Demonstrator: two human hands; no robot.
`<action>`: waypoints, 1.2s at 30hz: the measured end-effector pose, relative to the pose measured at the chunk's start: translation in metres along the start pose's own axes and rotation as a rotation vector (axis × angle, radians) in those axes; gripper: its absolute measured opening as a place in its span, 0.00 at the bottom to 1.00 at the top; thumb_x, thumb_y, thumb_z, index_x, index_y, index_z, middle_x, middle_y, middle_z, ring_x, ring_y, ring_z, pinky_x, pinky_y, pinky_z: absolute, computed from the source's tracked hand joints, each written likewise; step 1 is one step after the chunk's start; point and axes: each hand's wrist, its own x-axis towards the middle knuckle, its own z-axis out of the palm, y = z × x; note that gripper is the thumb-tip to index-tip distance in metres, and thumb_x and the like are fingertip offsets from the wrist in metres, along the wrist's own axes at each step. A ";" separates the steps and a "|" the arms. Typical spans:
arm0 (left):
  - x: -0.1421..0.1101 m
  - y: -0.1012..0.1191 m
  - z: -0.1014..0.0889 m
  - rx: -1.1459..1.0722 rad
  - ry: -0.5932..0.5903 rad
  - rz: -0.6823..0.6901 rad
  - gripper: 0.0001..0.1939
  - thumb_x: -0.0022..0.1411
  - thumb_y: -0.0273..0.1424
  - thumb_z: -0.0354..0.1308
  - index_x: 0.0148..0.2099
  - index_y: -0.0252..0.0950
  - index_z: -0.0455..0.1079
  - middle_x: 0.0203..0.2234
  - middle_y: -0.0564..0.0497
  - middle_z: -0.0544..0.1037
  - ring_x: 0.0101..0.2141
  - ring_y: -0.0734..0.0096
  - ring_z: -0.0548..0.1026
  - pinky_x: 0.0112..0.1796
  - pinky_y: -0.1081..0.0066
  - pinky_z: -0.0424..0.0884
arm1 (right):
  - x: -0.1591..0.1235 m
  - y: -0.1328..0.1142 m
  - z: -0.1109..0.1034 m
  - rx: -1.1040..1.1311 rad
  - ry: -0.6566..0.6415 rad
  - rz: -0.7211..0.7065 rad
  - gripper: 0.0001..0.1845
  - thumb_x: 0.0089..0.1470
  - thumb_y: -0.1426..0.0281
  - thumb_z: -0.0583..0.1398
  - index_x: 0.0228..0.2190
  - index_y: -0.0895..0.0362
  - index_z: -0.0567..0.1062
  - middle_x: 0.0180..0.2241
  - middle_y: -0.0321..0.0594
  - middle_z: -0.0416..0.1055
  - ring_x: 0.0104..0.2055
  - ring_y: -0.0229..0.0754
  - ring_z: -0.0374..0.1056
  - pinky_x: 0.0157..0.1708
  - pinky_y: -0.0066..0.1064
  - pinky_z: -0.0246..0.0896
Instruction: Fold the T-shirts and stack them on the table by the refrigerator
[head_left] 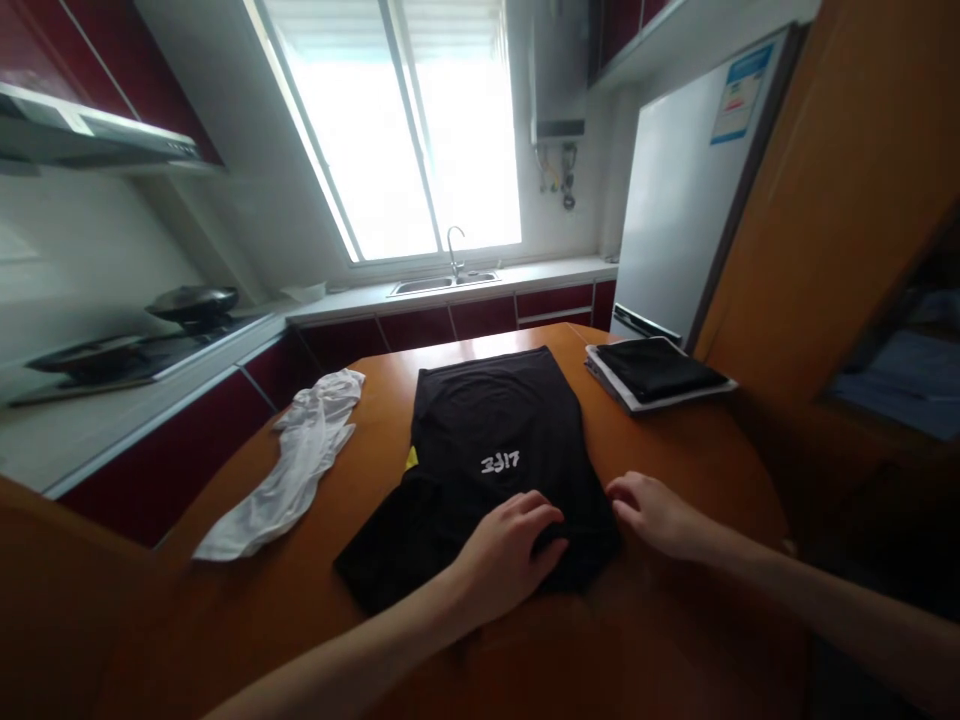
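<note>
Blk shirt (495, 415) under L hand (506, 548), fingers curled, & L of R hand (656, 510), fingers bunched; can't tell if either grips cloth. Folded stack (660, 372) beyond R hand, wht garment (300, 468) L of L hand.

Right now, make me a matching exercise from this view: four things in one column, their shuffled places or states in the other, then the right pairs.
Things
1. White cloth
2. Shirt
3. Stack
4. Right hand

Places and states
A. By the right edge of a black garment
B. Crumpled, toward the left side of the table
C. Spread out, with white lettering
D. Toward the table's far right, a black piece on top

Right pairs: 1-B, 2-C, 3-D, 4-A.
</note>
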 end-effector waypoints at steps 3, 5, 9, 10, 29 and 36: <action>0.034 -0.004 0.033 -0.081 0.098 -0.081 0.11 0.69 0.32 0.53 0.46 0.38 0.77 0.39 0.47 0.78 0.37 0.67 0.76 0.42 0.70 0.71 | -0.006 -0.019 0.022 0.070 0.075 -0.014 0.17 0.58 0.71 0.55 0.44 0.59 0.80 0.43 0.49 0.75 0.46 0.47 0.71 0.49 0.35 0.64; 0.059 -0.014 0.044 -0.097 0.177 -0.146 0.11 0.68 0.33 0.54 0.44 0.37 0.77 0.37 0.46 0.78 0.36 0.66 0.76 0.41 0.69 0.70 | -0.005 -0.033 0.033 0.140 0.110 -0.019 0.19 0.57 0.71 0.56 0.48 0.61 0.79 0.46 0.51 0.74 0.50 0.49 0.69 0.54 0.36 0.62; 0.101 -0.041 0.048 -0.223 0.180 -0.435 0.11 0.61 0.35 0.64 0.42 0.34 0.77 0.29 0.48 0.78 0.31 0.65 0.75 0.37 0.68 0.70 | -0.001 -0.059 0.051 0.340 0.171 -0.086 0.24 0.56 0.64 0.61 0.52 0.62 0.77 0.54 0.53 0.72 0.58 0.53 0.66 0.61 0.41 0.58; 0.107 -0.049 0.048 -0.289 0.181 -0.506 0.10 0.57 0.33 0.67 0.40 0.33 0.77 0.27 0.49 0.78 0.31 0.65 0.75 0.37 0.69 0.69 | 0.000 -0.062 0.053 0.408 0.175 -0.099 0.25 0.56 0.63 0.61 0.53 0.62 0.76 0.55 0.53 0.72 0.59 0.53 0.66 0.62 0.42 0.58; 0.087 -0.116 0.029 -1.287 0.262 -0.740 0.14 0.60 0.24 0.61 0.50 0.32 0.74 0.31 0.49 0.80 0.27 0.71 0.77 0.32 0.72 0.74 | 0.092 -0.061 0.043 1.083 0.049 0.523 0.10 0.55 0.74 0.66 0.39 0.60 0.71 0.32 0.39 0.75 0.24 0.33 0.71 0.25 0.25 0.68; 0.083 -0.109 0.024 -1.367 0.271 -0.674 0.13 0.60 0.24 0.62 0.48 0.31 0.73 0.32 0.48 0.80 0.28 0.72 0.77 0.33 0.73 0.74 | 0.099 -0.051 0.044 0.812 0.167 0.408 0.09 0.51 0.66 0.67 0.29 0.59 0.75 0.22 0.37 0.72 0.21 0.35 0.65 0.19 0.23 0.56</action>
